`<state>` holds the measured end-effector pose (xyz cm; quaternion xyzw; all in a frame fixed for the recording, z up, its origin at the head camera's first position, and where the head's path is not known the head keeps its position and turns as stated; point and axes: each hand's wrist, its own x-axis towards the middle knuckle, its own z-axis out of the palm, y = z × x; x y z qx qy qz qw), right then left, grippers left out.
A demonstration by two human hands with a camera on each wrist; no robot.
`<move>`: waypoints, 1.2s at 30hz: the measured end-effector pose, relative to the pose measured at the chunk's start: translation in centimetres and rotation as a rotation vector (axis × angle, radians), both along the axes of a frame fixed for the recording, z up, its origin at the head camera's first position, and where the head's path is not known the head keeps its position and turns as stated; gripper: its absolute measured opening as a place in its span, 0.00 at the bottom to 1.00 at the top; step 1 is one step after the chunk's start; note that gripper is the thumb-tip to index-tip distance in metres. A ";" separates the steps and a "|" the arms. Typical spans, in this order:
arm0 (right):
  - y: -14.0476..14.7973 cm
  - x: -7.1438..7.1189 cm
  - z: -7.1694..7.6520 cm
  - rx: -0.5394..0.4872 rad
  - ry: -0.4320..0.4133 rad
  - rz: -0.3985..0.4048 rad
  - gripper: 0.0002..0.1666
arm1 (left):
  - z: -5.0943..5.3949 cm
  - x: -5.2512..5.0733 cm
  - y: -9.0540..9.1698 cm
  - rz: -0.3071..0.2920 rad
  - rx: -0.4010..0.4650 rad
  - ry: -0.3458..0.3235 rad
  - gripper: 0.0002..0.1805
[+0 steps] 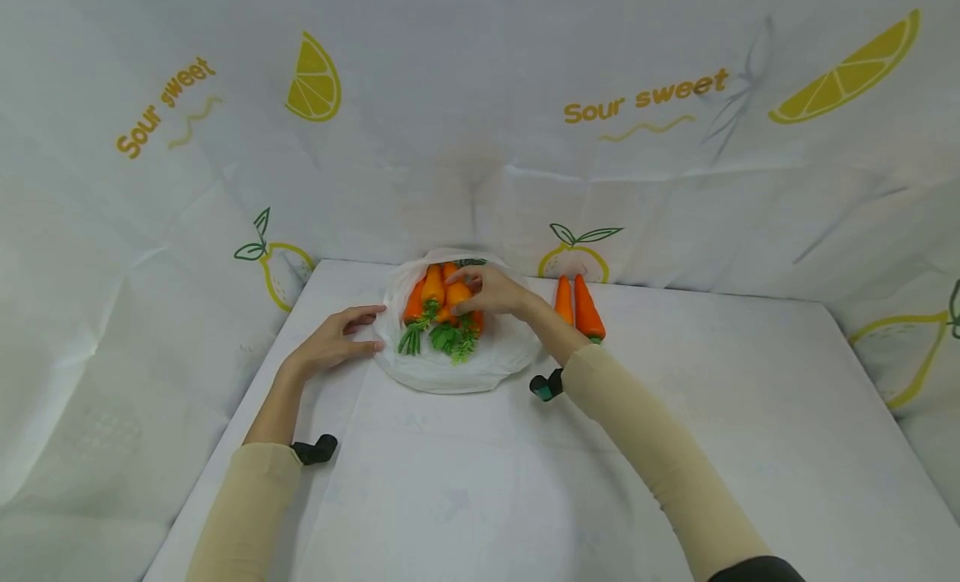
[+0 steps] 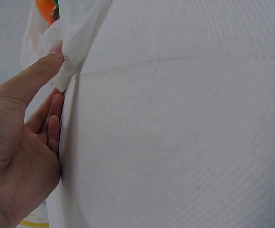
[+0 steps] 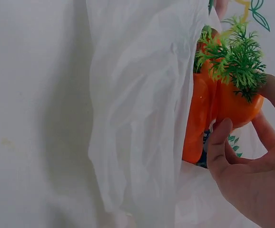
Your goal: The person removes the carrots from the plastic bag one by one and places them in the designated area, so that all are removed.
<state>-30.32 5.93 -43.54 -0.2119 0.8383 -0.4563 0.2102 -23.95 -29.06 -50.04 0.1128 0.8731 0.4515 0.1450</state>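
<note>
Several orange carrots [image 1: 432,287] with green leafy tops lie in a white plastic bag [image 1: 442,378] whose mouth is spread open. My right hand [image 1: 497,291] reaches over them from the right. In the right wrist view its thumb and fingers grip a rounded orange carrot [image 3: 240,110] with feathery leaves. At the bag's left side is my left hand [image 1: 328,340], thumb and fingers apart. The left wrist view has its thumb touching the plastic bag [image 2: 78,40], with the fingers by the table's edge. Carrots deeper in the bag are partly hidden.
Two orange carrots, one [image 1: 587,313] in full and another carrot [image 1: 564,298] partly behind my right forearm, lie on the white table [image 1: 465,482] right of the bag. A white cloth [image 1: 465,107] printed with lemons hangs behind and beside the table.
</note>
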 end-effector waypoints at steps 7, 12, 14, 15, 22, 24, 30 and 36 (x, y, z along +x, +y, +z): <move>0.5 0.6 0.5 0.009 0.009 0.023 0.33 | 0.0 0.0 0.2 0.006 -0.014 0.004 0.41; 0.9 1.5 1.3 -0.034 -0.002 0.035 0.32 | 0.1 0.1 0.2 0.002 -0.011 0.004 0.41; 1.1 1.9 1.7 -0.053 -0.009 0.044 0.32 | 0.1 0.1 0.2 -0.001 -0.011 0.009 0.41; 1.2 2.1 1.9 -0.059 -0.010 0.049 0.32 | 0.1 0.1 0.2 -0.001 -0.011 0.010 0.41; 2.1 3.0 3.1 -0.110 -0.022 0.075 0.31 | 0.2 0.1 0.1 -0.006 0.001 0.007 0.40; 2.5 3.3 3.6 -0.123 -0.024 0.076 0.32 | 0.2 0.1 0.2 -0.002 0.004 0.006 0.40; 3.5 4.0 5.2 -0.164 0.026 0.095 0.33 | 0.1 0.1 0.1 -0.007 0.002 0.007 0.40; 4.9 4.4 6.4 -0.179 0.067 0.100 0.33 | 0.2 0.1 0.0 -0.014 0.003 0.006 0.41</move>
